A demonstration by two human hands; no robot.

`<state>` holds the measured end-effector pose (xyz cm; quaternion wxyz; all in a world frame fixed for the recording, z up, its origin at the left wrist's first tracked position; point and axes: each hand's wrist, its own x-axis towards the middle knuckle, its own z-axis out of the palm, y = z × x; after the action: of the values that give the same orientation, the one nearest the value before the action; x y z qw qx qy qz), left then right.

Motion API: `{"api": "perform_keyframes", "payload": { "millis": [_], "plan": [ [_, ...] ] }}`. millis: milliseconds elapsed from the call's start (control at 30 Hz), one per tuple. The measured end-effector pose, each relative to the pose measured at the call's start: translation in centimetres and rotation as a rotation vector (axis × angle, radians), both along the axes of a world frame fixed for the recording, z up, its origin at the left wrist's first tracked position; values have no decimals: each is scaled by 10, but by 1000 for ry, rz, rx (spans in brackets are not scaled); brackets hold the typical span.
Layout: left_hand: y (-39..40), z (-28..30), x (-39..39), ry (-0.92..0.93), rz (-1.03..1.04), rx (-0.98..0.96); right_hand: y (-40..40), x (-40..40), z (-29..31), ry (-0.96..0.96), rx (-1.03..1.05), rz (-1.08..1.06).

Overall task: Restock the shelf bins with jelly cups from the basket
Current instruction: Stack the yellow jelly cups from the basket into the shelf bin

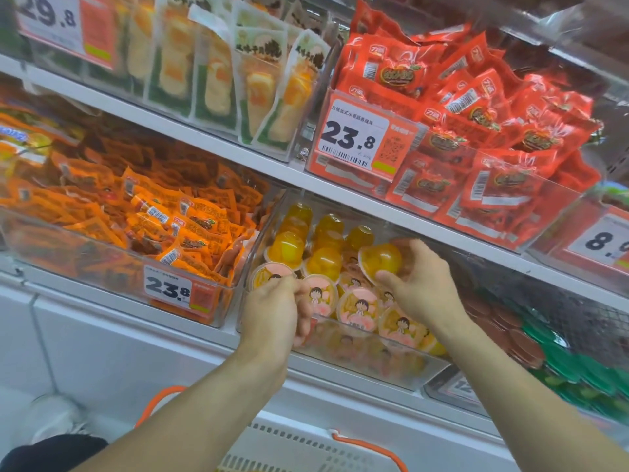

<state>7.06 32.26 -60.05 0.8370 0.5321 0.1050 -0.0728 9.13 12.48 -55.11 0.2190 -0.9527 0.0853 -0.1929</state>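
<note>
Clear bin [422, 371] holds jelly cups [325, 262]; right hand [420, 284] grips one

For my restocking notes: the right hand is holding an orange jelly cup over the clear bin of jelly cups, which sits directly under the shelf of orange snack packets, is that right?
Not quite. In the head view, the right hand does hold the orange jelly cup over the clear bin, but that bin sits under the red snack packets, not orange ones.

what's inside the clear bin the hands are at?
Clear bin holds orange jelly cups, some dome up, some showing cartoon lids. Right hand grips one; left hand covers the front-left corner.
</note>
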Motion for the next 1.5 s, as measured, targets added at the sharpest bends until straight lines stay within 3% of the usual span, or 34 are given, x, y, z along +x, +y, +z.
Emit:
{"api": "perform_keyframes", "payload": {
  "millis": [167,533,667,800,867,933,1000,1100,1267,1367,1500],
  "plan": [
    [-1,-1,-1,19,-61,9,-3,57,-14,183,-172,-12],
    [-14,-17,-2,135,-146,5,-1,86,-19,218,-296,-91],
    [-22,-27,-7,104,-186,86,-1,53,-16,-7,-172,-13],
    [-34,-46,-13,33,-210,199,14,-18,-28,-424,-94,78],
    [-43,-74,-17,-89,-207,380,26,-54,-47,-634,75,107],
    [-49,-114,-24,-246,-284,633,36,-80,-87,-672,309,92],
    [-48,-163,-31,-286,-538,949,45,-101,-143,-567,503,18],
    [-29,-237,-45,-76,-927,1330,45,-136,-242,-210,647,-118],
    [9,-325,-86,88,-988,1706,15,-191,-347,579,456,-51],
    [13,-362,-106,116,-999,1694,3,-206,-367,845,430,-64],
    [9,-389,-117,123,-840,1566,7,-201,-387,960,455,-104]
  ]
}}
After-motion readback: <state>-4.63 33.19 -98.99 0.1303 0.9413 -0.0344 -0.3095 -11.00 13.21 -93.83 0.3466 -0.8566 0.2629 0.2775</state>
